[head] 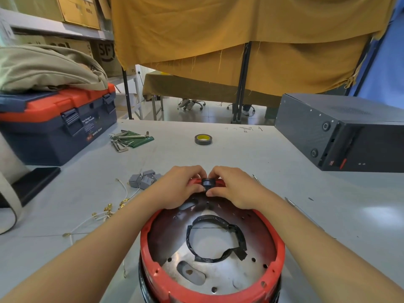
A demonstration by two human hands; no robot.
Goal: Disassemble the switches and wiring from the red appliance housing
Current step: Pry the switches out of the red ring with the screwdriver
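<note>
Between both pinching hands, left hand (pixel 181 186) and right hand (pixel 236 189), black switch (pixel 206 183) at red housing (pixel 153 265) rim.

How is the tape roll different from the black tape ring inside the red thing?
The tape roll is a neat, tight circle with a yellow middle; the black tape ring is bigger, crinkly, lopsided and all black. The roll lies loose on the table, far from the hands; the ring is stuck to the metal plate inside the red housing. Both are ring-shaped and lie flat.
</note>
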